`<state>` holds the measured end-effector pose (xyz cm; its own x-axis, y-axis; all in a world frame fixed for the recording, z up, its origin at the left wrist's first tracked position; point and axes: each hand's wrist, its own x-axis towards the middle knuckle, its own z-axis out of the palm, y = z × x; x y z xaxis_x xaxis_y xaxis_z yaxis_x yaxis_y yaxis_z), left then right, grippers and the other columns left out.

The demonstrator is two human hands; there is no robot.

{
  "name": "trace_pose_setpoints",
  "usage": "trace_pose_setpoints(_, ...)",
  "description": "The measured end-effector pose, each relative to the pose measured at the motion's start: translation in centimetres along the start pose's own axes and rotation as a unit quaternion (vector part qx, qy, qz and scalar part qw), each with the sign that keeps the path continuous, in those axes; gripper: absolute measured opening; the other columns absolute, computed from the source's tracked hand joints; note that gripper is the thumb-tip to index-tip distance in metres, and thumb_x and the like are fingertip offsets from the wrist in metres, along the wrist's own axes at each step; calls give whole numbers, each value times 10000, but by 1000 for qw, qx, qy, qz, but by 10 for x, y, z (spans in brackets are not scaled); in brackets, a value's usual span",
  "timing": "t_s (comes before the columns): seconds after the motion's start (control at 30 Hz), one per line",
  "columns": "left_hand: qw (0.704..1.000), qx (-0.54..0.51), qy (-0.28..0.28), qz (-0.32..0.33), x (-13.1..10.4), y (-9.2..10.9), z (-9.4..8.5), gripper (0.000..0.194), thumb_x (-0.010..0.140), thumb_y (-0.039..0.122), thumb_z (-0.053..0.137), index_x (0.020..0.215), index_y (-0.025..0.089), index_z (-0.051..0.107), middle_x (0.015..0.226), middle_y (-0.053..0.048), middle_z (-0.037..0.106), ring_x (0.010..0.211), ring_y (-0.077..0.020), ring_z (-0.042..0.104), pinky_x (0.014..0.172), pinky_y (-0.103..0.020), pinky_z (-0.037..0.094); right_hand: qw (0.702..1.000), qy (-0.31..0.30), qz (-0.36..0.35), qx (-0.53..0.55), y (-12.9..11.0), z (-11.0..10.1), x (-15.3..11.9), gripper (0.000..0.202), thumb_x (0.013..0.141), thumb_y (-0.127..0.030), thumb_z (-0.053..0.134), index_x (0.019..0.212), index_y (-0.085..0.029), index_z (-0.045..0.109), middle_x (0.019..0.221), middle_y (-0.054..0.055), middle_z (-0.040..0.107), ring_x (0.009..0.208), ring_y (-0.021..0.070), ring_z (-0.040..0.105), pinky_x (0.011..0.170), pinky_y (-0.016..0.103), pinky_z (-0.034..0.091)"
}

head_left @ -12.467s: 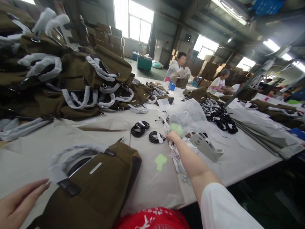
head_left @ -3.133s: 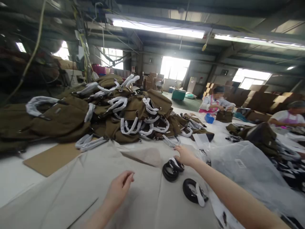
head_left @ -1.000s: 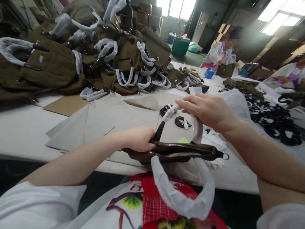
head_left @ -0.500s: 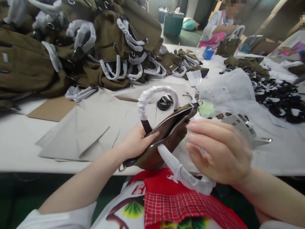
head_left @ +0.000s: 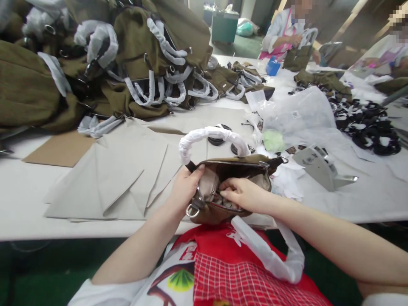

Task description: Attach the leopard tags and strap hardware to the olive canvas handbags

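An olive-brown handbag [head_left: 204, 216] lies at the table's front edge, its zipped mouth wide open and showing a beige lining. Closed on the bag's left rim, near a metal ring, is my left hand [head_left: 186, 187]. My right hand [head_left: 242, 193] reaches into the opening with its fingers bent together at the lining; whatever they may pinch is too small to make out. One white-wrapped handle [head_left: 212, 135] arches up behind the bag. The other wrapped handle [head_left: 270, 255] hangs down over the red apron.
Olive bags [head_left: 130, 46] are heaped at the left and back. Grey-beige sheets [head_left: 111, 178] lie at left beside brown card [head_left: 62, 148]. Rightward are clear plastic [head_left: 306, 110], a metal tool [head_left: 318, 165] and black coils [head_left: 369, 123]. A person [head_left: 283, 34] handles a bag behind.
The bag's mouth has spread wider and turned toward me. My right hand has moved left from beside the bag into it. My left hand has shifted slightly right, still on the rim.
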<state>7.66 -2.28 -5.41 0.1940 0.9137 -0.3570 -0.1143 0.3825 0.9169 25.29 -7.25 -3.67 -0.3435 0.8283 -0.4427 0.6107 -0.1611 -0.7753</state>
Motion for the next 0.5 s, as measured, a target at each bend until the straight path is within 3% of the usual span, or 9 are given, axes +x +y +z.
trace_pose_setpoints(0.1, 999, 5, -23, 28, -4, -1, 2, 428, 694, 548, 712, 778, 139, 620, 619, -1, 607, 519, -117, 517, 490, -230, 400, 1000, -5, 9, 2, 0, 8, 10, 219, 806, -343, 640, 737, -136, 613, 568, -38, 526, 510, 95, 446, 469, 213, 322)
trace_pose_setpoints(0.17, 998, 20, -28, 43, -4, -1, 0, 415, 706, 540, 706, 772, 139, 621, 618, -1, 597, 522, -112, 503, 489, -229, 388, 1000, 11, -4, -27, -6, 11, 10, 303, 850, -377, 583, 654, -147, 587, 548, -35, 517, 512, 94, 433, 478, 219, 309)
trace_pose_setpoints(0.27, 995, 59, -55, 61, -3, 0, -7, 404, 727, 540, 685, 756, 146, 606, 638, 2, 595, 547, -118, 511, 521, -240, 405, 989, 18, -60, -131, -19, 12, 2, 312, 906, -294, 486, 652, -155, 604, 587, -10, 582, 533, 102, 469, 521, 230, 320)
trace_pose_setpoints(0.4, 986, 100, -89, 97, -6, 3, -13, 361, 780, 501, 638, 767, 144, 589, 672, 8, 571, 578, -110, 495, 549, -231, 409, 927, 66, -117, -350, -33, 14, -10, 256, 902, -229, 479, 717, -156, 639, 716, 61, 684, 624, 155, 586, 580, 259, 354)
trace_pose_setpoints(0.5, 979, 146, -98, 104, -11, 5, -13, 366, 804, 495, 600, 747, 134, 587, 639, 7, 539, 566, -106, 455, 512, -215, 372, 876, 83, -144, -453, -32, 16, -13, 220, 908, -224, 476, 793, -145, 645, 763, 93, 696, 680, 200, 642, 588, 284, 378)
